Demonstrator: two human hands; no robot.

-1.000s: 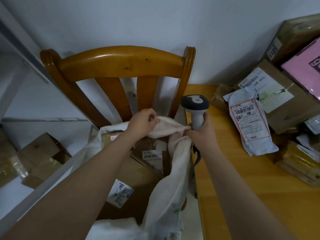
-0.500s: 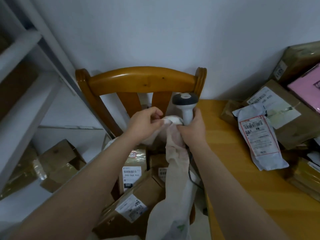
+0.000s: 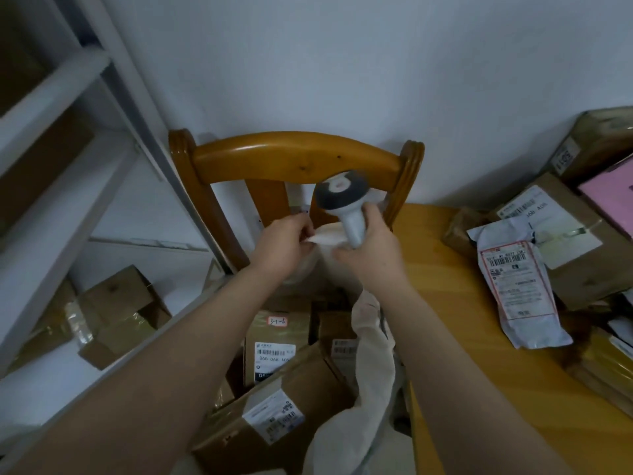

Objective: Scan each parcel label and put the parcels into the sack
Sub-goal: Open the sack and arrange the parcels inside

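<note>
Holding the sack by its rim in front of the chair, I pinch a fold of the white cloth with my left hand, fingers pressed together on it. My right hand wraps its fingers around the scanner, just right of the left hand, and seems to catch cloth underneath too, though I cannot tell for sure.

To do this step well, as I judge it: draw the rim up and apart toward the chair back so the mouth stands open over the boxes, keep the scanner upright and clear of the cloth, and avoid letting the hanging side slump shut.

Counts, relative to the chair: one sack below it; at least three brown boxes inside, among them the tall box and the near box, more possibly hidden. On the surface to the chair's right lies one white mailer, several brown boxes and one pink parcel. Left of the chair, about three boxes sit on the shelf.
</note>
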